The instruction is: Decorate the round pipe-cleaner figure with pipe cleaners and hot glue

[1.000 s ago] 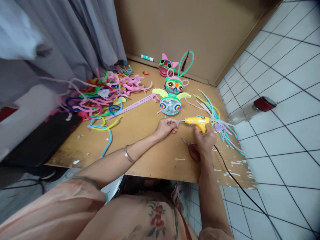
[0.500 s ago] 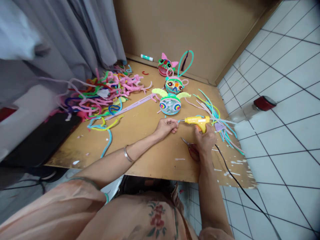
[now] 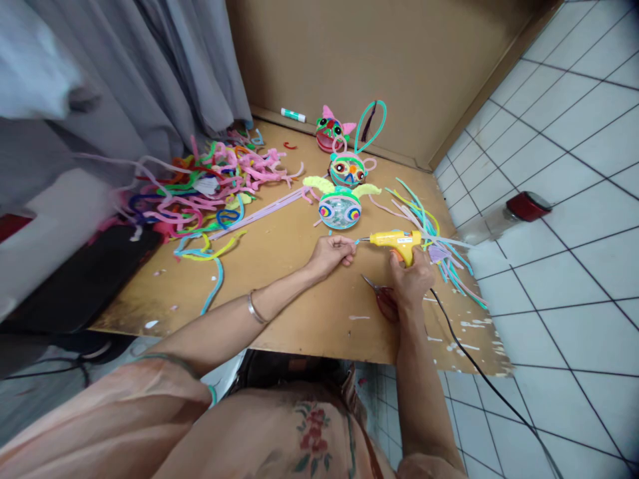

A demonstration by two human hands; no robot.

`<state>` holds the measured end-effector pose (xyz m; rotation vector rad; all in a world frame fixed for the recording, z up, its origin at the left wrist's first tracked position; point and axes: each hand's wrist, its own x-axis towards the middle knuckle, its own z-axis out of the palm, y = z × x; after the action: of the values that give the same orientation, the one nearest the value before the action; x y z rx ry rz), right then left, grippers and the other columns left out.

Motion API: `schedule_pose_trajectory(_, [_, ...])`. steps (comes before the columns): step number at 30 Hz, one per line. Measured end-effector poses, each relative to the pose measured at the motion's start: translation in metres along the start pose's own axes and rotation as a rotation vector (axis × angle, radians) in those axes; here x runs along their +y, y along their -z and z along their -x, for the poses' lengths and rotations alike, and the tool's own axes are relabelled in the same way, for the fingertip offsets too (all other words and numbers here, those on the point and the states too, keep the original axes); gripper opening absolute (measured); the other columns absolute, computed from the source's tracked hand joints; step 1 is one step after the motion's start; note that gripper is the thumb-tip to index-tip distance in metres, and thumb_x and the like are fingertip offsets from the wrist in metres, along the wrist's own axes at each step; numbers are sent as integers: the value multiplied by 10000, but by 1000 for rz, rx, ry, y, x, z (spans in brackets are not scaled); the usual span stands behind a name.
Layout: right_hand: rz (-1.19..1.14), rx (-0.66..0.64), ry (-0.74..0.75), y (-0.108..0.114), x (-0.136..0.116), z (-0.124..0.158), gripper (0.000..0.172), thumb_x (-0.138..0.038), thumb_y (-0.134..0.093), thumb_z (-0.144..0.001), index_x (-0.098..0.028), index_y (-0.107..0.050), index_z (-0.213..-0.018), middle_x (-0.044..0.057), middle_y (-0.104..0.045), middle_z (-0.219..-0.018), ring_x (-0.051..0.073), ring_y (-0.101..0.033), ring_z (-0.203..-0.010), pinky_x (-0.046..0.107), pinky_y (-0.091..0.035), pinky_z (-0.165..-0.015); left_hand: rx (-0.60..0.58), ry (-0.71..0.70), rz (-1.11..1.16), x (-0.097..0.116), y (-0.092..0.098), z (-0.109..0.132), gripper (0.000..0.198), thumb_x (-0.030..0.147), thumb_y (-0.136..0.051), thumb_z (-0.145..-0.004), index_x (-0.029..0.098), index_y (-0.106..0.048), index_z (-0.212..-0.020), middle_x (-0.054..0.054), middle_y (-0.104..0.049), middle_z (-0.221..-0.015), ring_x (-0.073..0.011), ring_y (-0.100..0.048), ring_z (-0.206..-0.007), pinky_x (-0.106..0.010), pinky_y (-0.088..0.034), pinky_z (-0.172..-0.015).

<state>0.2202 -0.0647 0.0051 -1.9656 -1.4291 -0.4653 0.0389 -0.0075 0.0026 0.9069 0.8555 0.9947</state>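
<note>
My right hand (image 3: pixel 412 273) is closed around the handle of a yellow glue gun (image 3: pixel 397 240), its nozzle pointing left. Facing that nozzle, my left hand (image 3: pixel 331 255) pinches a short blue piece of pipe cleaner (image 3: pixel 356 242); the nozzle tip is right beside the piece, and contact is too small to make out. Just beyond my left hand sits a clear round figure (image 3: pixel 339 211) with yellow fuzzy ears and ringed eyes. Red-handled scissors (image 3: pixel 384 299) lie on the table below the glue gun, partly behind my right wrist.
A tangled heap of pipe cleaners (image 3: pixel 214 183) covers the table's left; another bundle (image 3: pixel 442 249) lies right. Two more figures, one green-rimmed (image 3: pixel 348 170) and one red (image 3: pixel 329 135), stand behind, near a glue stick (image 3: pixel 293 116). A black cord (image 3: pixel 464 346) trails off the right edge.
The glue gun has shifted very slightly to the right, so its nozzle sits a little farther from my left fingers. Everything else looks the same.
</note>
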Motion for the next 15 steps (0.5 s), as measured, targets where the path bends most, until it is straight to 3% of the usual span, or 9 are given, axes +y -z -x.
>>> schedule_pose_trajectory(15, [-12,-28,-10,2,-2,0,338,-404,-535,-833,-134,-613,-1022,126,-650,-912,260,-591,-911,342,-443,-776,-1,-10,-11,0,0,0,100,139,-724,-698,109,-630,-707,13,-634,-593,-51,-534,-449,-190,-450,-483])
